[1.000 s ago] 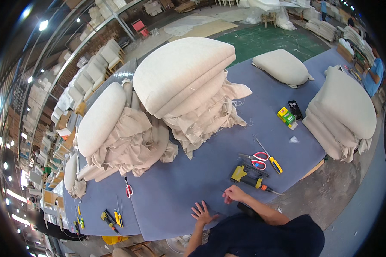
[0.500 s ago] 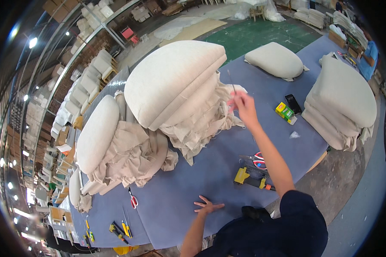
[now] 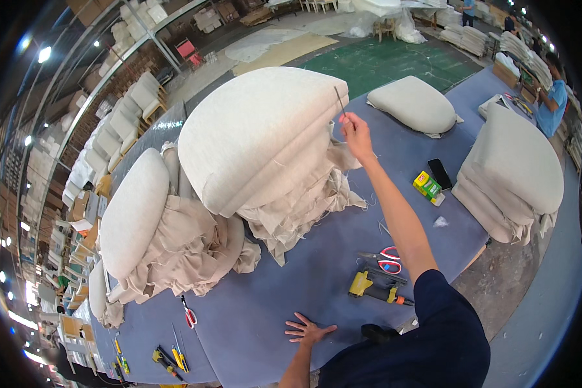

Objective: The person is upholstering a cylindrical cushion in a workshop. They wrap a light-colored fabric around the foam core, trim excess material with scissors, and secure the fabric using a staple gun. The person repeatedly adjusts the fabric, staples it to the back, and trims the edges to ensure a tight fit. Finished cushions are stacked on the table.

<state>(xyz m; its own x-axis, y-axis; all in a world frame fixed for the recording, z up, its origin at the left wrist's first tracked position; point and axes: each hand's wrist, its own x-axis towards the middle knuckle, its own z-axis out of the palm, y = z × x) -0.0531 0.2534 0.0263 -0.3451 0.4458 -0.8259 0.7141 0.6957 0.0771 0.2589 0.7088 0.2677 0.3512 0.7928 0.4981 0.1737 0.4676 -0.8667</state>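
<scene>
My right hand (image 3: pixel 357 136) is closed around a thin dark rod (image 3: pixel 339 98), which points up and slightly left. Its tip overlaps the right corner of a large cream upholstered cushion (image 3: pixel 258 126); I cannot tell whether they touch. This cushion tops a stack with loose, frayed fabric (image 3: pixel 291 216) hanging below. My left hand (image 3: pixel 309 331) lies flat on the blue-grey tabletop (image 3: pixel 258 336), fingers spread and nothing in them. Between my arms lies a yellow and black staple gun (image 3: pixel 374 288), and red-handled scissors (image 3: pixel 388 260) rest just beyond it.
Another cushion stack (image 3: pixel 139 213) stands left, a third (image 3: pixel 514 168) right, and a single cushion (image 3: pixel 414 105) far right. A green and yellow box (image 3: pixel 428 186) sits beside a black phone (image 3: pixel 440 173). More scissors (image 3: pixel 189 313) and a second staple gun (image 3: pixel 167 363) lie left. A person (image 3: pixel 551 107) stands far right.
My right hand has moved up and left with the rod, which now overlaps the large cushion's corner. My left hand stays flat on the table. The view has shifted slightly.
</scene>
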